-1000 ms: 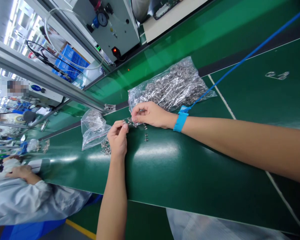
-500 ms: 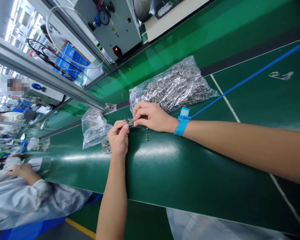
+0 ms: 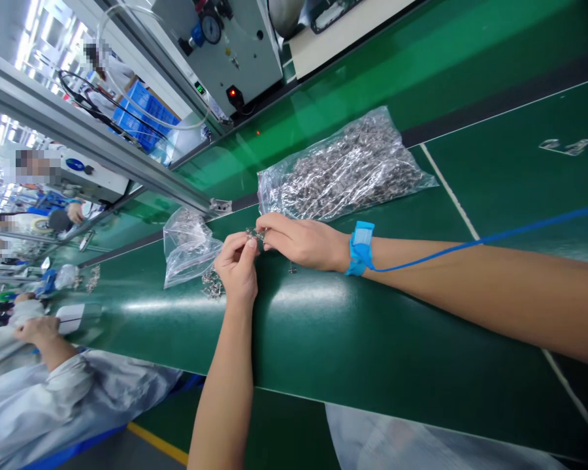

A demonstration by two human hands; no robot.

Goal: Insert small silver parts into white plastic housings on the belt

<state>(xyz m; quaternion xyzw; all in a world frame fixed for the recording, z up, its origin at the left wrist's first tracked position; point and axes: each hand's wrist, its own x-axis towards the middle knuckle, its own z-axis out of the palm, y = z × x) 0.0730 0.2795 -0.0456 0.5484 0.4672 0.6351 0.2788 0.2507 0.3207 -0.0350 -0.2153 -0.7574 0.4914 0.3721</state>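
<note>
Small shiny metal parts [image 3: 255, 235] are pinched between the fingertips of my left hand [image 3: 238, 264]. My right hand [image 3: 304, 245] meets them from the other side, thumb and fingers closed on the same parts; their exact shape is too small to make out. A blue wrist strap [image 3: 360, 248] with a cord circles my right wrist. Under my right hand one little metal piece [image 3: 293, 267] lies on the green table, partly hidden. A loose pile of metal parts [image 3: 212, 284] sits left of my left hand. Behind my hands lies a clear bag of metal parts [image 3: 343, 170].
A smaller clear bag [image 3: 189, 245] lies to the left, by a metal frame post [image 3: 142, 160]. Flat metal pieces [image 3: 566, 147] rest at the far right of the table [image 3: 372, 352]. A grey machine [image 3: 235, 52] with a gauge stands behind. A co-worker's hand [image 3: 42, 331] is at left.
My right hand has turned so its back covers more of the parts and the loose piece. The blue cord has swung down across my forearm. The view has shifted slightly.
</note>
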